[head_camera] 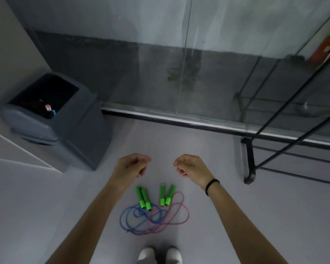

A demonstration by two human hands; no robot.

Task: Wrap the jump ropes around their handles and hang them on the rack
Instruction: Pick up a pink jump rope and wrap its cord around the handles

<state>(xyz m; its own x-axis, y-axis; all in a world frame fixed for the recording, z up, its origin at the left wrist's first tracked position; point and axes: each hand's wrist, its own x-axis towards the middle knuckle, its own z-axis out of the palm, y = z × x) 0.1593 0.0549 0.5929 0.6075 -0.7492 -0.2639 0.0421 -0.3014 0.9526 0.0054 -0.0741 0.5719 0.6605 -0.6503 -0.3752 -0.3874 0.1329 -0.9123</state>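
Both arms reach out over the pale floor (217, 225): the left hand (131, 166) and right hand (191, 165) hang loosely curled, fingers half bent, holding and touching nothing. Below them lie two jump ropes (four green handles (153, 197) in two pairs), blue cord (126, 220) and pink cord (181, 212) tangled. A grey bin (65, 119) stands left, the black rack (249, 161) right, bare floor between

Grey bin (69, 119) left, glass wall (198, 63) behind, white shoes (160, 254)
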